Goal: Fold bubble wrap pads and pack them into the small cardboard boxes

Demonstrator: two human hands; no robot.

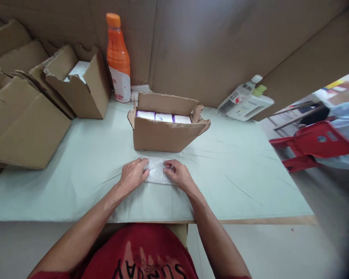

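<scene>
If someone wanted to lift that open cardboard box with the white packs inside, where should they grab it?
Probably by the two short end walls of the cardboard box, one hand from each side. The splayed flaps look floppy, so they make a poor grip, and the white packs fill the inside.

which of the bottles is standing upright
The orange bottle at the back wall, left of the open box. The two white bottles on the right lie tilted on their sides.

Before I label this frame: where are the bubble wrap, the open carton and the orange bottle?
bubble wrap [156,173], head view, bare middle between the hands.
open carton [163,137], head view, front wall.
orange bottle [118,56], head view, orange body.
</scene>
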